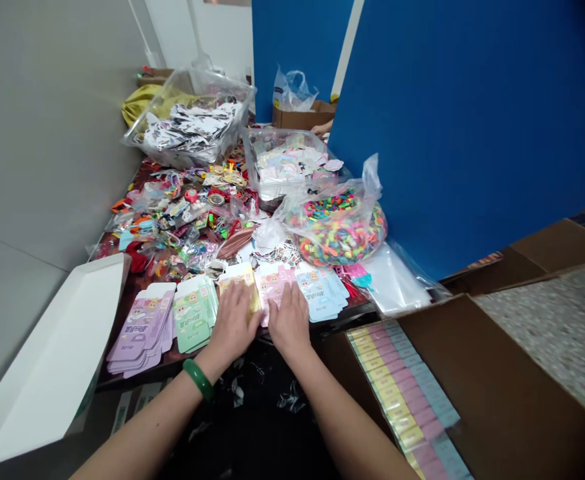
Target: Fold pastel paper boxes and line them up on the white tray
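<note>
Flat printed cartons lie in stacks along the table's front edge: purple [140, 327], green [191, 313], yellow [240, 275], pink [271, 279] and light blue [321, 293]. My left hand [232, 319], with a green bangle [198, 379] on its wrist, rests on the yellow stack, fingers stretched out. On the lower right part of the pink stack lies my right hand [290, 319], its fingers also extended and its thumb pointing toward the left hand. Neither hand is wrapped around anything. The hands partly cover both stacks.
Small trinkets [192, 213] cover the table behind the cartons. Clear bins [187, 157] of paper pieces and a bag of colourful bits [342, 233] stand farther back. At lower right, a cardboard box [472, 373] holds rows of small boxes. Another person's hand [322, 128] shows behind the blue partition [462, 120].
</note>
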